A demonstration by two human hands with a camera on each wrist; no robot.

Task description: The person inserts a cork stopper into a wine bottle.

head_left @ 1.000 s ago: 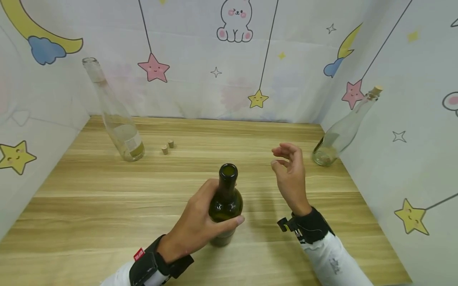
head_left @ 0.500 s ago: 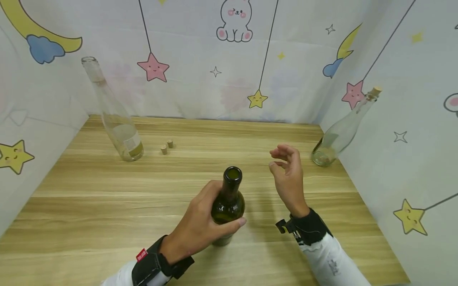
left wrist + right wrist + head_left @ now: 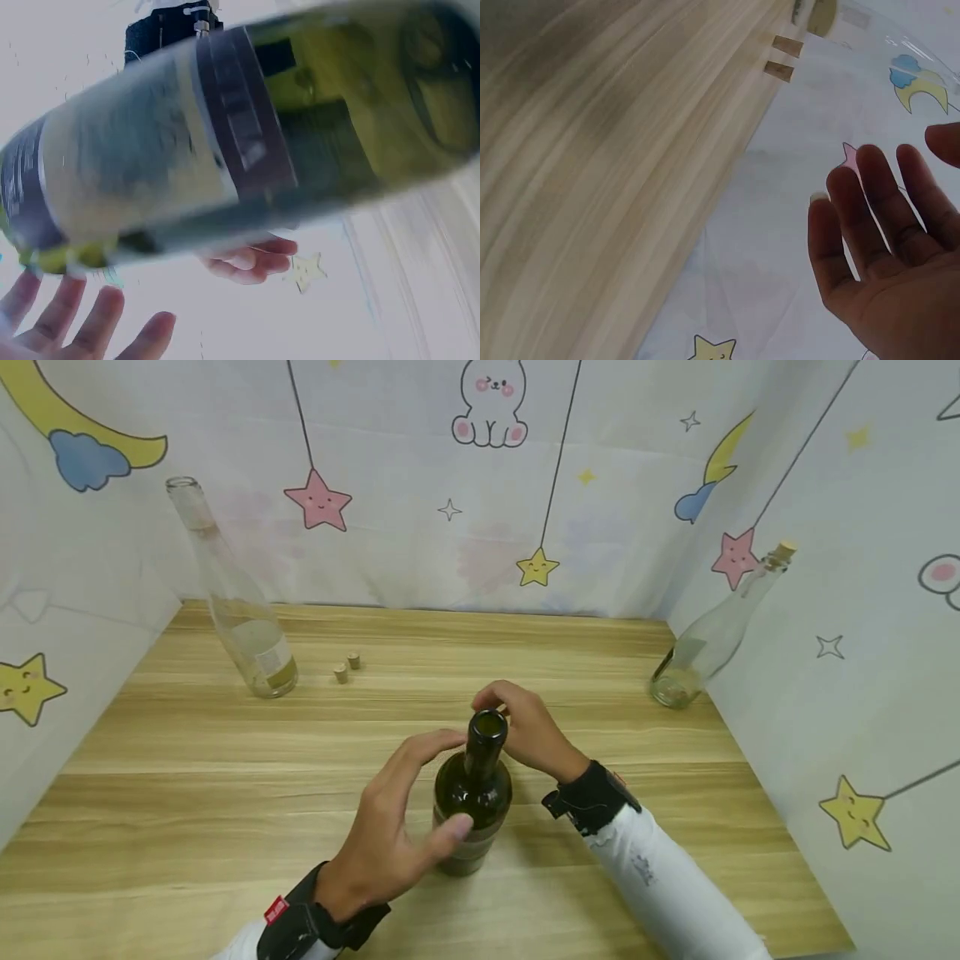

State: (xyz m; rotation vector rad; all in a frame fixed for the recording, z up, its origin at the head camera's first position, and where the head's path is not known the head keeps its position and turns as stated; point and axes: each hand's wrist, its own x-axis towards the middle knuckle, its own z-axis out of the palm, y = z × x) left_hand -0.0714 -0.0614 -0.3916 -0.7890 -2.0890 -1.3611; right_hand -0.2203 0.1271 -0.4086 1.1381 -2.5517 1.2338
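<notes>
A dark green wine bottle (image 3: 480, 802) with no cork in its mouth stands on the wooden table; the left wrist view shows its pale label. My left hand (image 3: 386, 822) is spread at the bottle's left side, thumb in front. In the left wrist view its fingers (image 3: 97, 319) look apart from the glass. Behind the bottle's neck is my right hand (image 3: 536, 731), its fingertips partly hidden by the neck. Its fingers (image 3: 881, 202) are loosely extended in the right wrist view, with nothing in them.
At the back left stands a clear bottle (image 3: 251, 635) without a cork. Two small corks (image 3: 341, 673) are beside it on the table (image 3: 187, 810). Another clear bottle (image 3: 701, 647), with a cork in its mouth, stands at the right near the patterned side cloth (image 3: 862, 710).
My left hand has loosened from the green bottle and spread its fingers. The right hand has swung left from the open table to behind the bottle's neck.
</notes>
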